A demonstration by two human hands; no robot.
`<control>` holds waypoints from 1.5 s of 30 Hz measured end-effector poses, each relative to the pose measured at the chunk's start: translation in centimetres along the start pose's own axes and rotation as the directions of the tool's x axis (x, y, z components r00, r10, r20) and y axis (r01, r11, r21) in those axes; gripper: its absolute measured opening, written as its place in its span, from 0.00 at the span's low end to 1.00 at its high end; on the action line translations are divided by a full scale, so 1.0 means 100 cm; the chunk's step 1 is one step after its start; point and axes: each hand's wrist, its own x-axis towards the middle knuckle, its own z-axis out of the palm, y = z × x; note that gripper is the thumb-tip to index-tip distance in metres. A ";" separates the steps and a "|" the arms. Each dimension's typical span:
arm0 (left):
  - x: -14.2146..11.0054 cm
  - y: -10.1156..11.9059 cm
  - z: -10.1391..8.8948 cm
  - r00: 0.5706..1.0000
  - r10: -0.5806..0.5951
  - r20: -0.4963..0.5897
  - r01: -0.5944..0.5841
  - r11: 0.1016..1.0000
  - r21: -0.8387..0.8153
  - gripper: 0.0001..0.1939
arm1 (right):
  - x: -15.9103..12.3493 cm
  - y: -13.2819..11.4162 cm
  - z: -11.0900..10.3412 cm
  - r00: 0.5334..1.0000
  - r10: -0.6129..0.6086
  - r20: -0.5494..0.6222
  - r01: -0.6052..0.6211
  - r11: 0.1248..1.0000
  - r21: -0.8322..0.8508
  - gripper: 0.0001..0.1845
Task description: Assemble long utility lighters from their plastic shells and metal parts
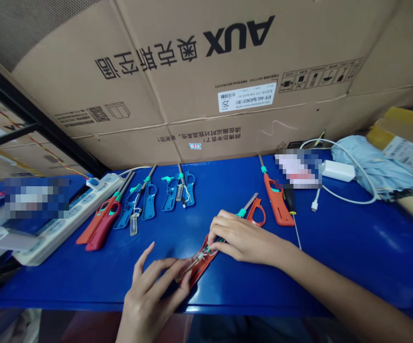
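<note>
A large AUX carton point(177, 85) is standing behind a blue counter point(345, 257), where a white power strip point(66, 224) and a row of utility lighters are lying, some opened into blue shells point(149, 201). An orange lighter point(277, 205) is resting beside a screwdriver point(289, 200), and a second red shell point(256, 213) is lying just past the right hand's knuckles. Near the counter's front edge, an opened red lighter shell point(201, 269) is lying diagonally between the hands, its long axis running from lower left to upper right. The left hand point(152, 293) is pinching a clear tube point(188, 264) at the shell's lower end, thumb and fingers narrowly closed. The right hand point(244, 236), reaching in from the right, is gripping the shell's upper end among thin wires point(211, 252).
</note>
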 end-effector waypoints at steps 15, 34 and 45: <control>0.003 0.007 -0.001 0.998 -0.054 -0.038 0.051 0.996 -0.071 0.08 | 0.000 0.001 0.002 1.000 -0.018 -0.011 0.017 1.000 -0.017 0.04; 0.003 0.009 0.000 0.997 -0.045 -0.055 0.040 0.996 -0.084 0.08 | -0.001 0.001 0.001 0.999 -0.043 -0.025 0.042 0.999 -0.023 0.05; 0.004 0.008 0.002 0.997 -0.029 -0.072 0.024 0.997 -0.078 0.08 | -0.001 -0.001 0.002 0.997 -0.072 -0.012 0.071 0.997 -0.040 0.06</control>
